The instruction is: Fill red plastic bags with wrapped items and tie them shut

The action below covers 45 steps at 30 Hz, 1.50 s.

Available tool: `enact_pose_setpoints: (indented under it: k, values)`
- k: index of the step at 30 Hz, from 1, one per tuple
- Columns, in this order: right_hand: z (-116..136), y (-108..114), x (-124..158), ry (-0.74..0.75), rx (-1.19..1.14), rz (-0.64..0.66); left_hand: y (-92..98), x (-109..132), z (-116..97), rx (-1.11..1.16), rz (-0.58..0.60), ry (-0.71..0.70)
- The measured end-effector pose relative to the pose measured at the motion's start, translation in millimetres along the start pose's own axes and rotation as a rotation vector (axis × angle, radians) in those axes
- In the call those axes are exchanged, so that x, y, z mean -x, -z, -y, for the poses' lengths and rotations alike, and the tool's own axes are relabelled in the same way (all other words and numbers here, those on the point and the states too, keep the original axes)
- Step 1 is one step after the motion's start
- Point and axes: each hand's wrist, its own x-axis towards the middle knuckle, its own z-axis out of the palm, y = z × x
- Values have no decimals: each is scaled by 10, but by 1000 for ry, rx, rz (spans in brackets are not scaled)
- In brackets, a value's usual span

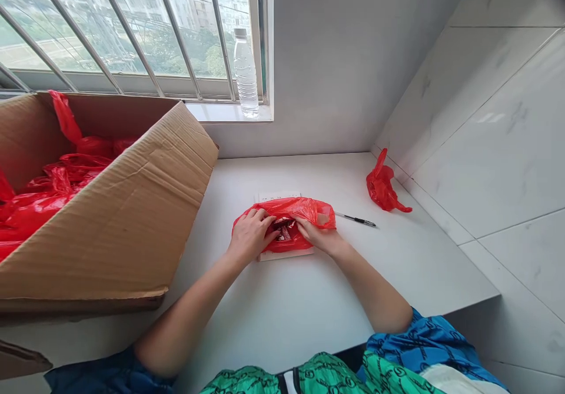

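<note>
The red plastic bag (304,206) is positioned on the bench (273,311), over a flat white item (286,256), with its mouth opened and dark packaging (285,230) exposed inside. The left hand (251,233) is laid on the bag's left side, thumb and fingers parted. The right hand (321,236) is partly covered by the bag; whether anything is pinched cannot be determined. A pen (359,220) is located at right.

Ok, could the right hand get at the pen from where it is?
Probably yes: the pen lies just beyond the right hand, with nothing visible covering its dark end, though the hand would first have to leave the red bag.
</note>
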Motion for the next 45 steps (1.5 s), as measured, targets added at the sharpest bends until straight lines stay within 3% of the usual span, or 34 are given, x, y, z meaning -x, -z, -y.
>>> enact_pose_setpoints:
  k: [5,14,19,25,30,36,38,42,45]
  values:
    - [115,126,34,5,46,21,6,0,11,27,4,50]
    - [198,213,-3,-256,-560,174,103,-13,47,207,11,165]
    - [290,206,45,-260,-651,251,265,-8,-99,641,-66,213]
    - [394,148,88,-219,-646,229,338,-4,-179,1104,-69,261]
    - [396,123,89,-163,-685,213,329,-13,-185,1187,-61,307]
    - [390,160,86,-234,-730,286,307,-26,-163,1205,-148,237]
    - [394,160,82,-225,-752,255,300,-25,-153,1205,-156,236]
    - [401,112,79,-193,-777,158,295,-18,-168,1324,-52,316]
    - [397,68,79,-187,-757,119,292,-17,-187,1353,-8,300]
